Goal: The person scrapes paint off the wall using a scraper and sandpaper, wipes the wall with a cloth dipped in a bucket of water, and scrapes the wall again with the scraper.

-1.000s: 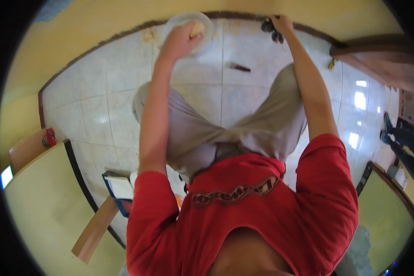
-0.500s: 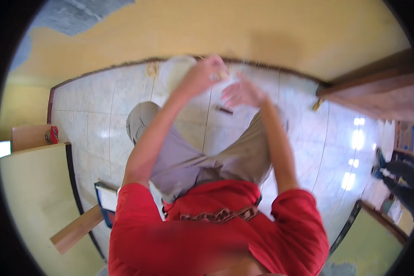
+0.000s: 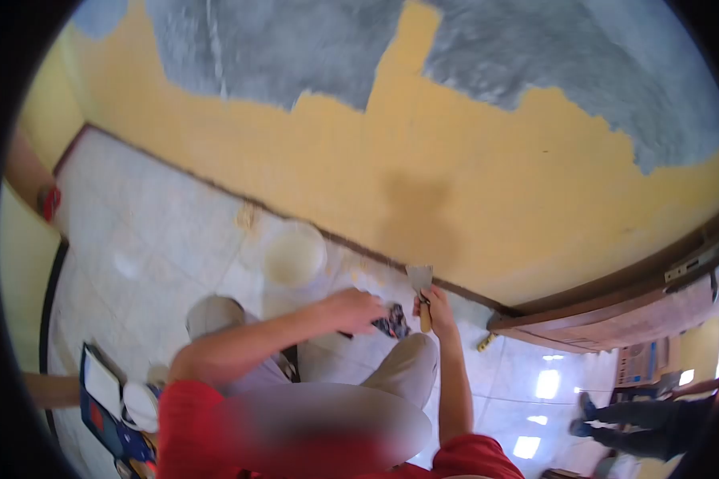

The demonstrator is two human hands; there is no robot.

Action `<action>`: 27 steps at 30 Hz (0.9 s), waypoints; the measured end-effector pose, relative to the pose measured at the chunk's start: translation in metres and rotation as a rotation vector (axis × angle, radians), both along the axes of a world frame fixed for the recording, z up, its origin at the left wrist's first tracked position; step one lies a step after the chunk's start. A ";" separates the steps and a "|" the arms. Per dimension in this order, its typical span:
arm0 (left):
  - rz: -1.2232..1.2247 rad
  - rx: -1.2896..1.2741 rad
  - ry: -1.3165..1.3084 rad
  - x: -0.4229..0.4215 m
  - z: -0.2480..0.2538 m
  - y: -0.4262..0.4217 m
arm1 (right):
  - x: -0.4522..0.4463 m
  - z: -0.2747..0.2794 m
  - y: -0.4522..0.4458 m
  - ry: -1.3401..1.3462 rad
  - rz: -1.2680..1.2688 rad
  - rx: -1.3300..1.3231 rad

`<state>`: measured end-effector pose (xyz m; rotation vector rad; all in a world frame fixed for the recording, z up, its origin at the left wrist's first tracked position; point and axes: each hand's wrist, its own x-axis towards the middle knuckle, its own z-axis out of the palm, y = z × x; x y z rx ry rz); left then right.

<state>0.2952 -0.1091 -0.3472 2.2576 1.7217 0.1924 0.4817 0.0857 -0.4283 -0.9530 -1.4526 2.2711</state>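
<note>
Both hands have shifted toward the right knee [image 3: 420, 355] since the earlier frame: the right hand [image 3: 441, 314] is now closed on a steel-bladed scraper with a tan handle [image 3: 419, 277], held blade-up. Left hand [image 3: 355, 310], fingers curled, is just beside a dark, crumpled, cloth-like item [image 3: 393, 322]; its grip cannot be determined. Step in hand is judged to be positioning the scraper; the next move calls for a firm handle hold, blade clear of the left fingers.

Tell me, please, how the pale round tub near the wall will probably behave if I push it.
The tub would probably slide, since the floor tiles look smooth and shiny. Pushed toward the wall, it would likely stop soon, as that stands close. Weight is uncertain: its inside is blurred.
</note>
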 end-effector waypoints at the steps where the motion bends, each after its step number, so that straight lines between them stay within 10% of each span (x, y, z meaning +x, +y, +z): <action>1: 0.049 -0.103 -0.005 0.006 -0.010 -0.020 | 0.014 -0.010 -0.011 -0.051 -0.022 -0.068; 5: 0.351 -0.686 0.319 0.011 -0.010 -0.033 | -0.007 -0.035 -0.056 -0.135 -0.013 -0.086; 11: 0.045 -0.186 -0.155 0.011 -0.007 0.015 | -0.039 -0.011 -0.077 -0.254 -0.058 0.357; 15: 0.131 -0.131 -0.345 -0.011 0.007 0.016 | -0.057 0.109 -0.021 -0.101 0.016 0.785; 18: 0.171 -0.022 -0.275 -0.036 -0.012 0.018 | -0.066 0.249 0.035 -0.501 -0.056 1.507; 23: 0.181 -0.141 -0.287 -0.043 0.007 0.024 | -0.079 0.351 0.068 -0.482 -0.074 1.779; 27: 0.250 0.340 -0.340 -0.059 0.068 0.042 | -0.083 0.384 0.049 -0.706 -0.037 1.714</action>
